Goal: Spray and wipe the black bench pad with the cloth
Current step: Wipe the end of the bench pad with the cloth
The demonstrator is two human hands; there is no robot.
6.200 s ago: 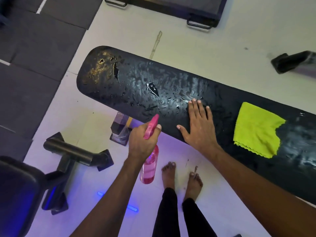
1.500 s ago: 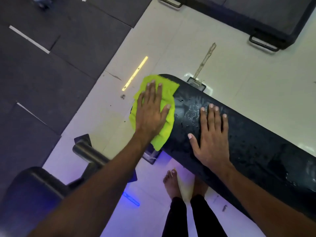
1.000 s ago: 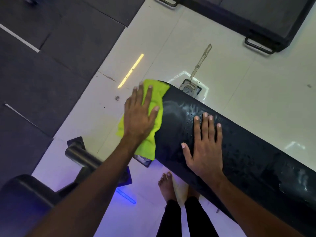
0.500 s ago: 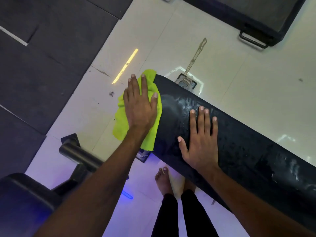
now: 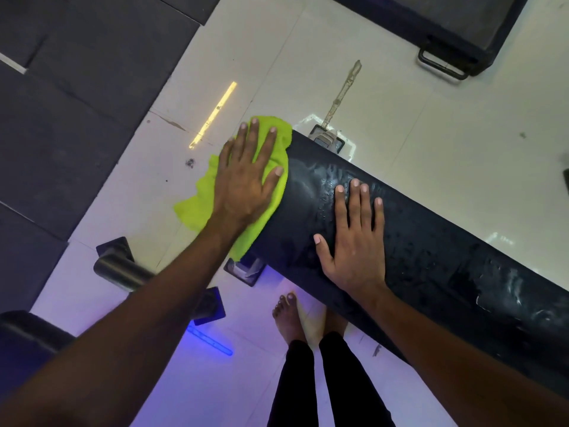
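Note:
The black bench pad [image 5: 431, 266] runs from the centre down to the right, wet and shiny with droplets. A lime-green cloth [image 5: 200, 208] drapes over the pad's left end and hangs past its edge. My left hand [image 5: 246, 180] lies flat on the cloth with its fingers spread, pressing it against that end. Just to the right, my right hand [image 5: 354, 238] rests flat on the bare pad, palm down and holding nothing. The spray bottle is not in view.
A metal bench foot [image 5: 123, 272] with black end caps stands at lower left beside another dark pad [image 5: 27, 337]. My bare feet [image 5: 289, 315] are under the bench's near edge. Dark rubber floor mats [image 5: 77, 103] lie at left, and a black platform with handles [image 5: 446, 32] at top right.
My left hand with the cloth has slid slightly outward over the pad's left end, and more cloth now hangs off the edge. The right hand has stayed put on the pad.

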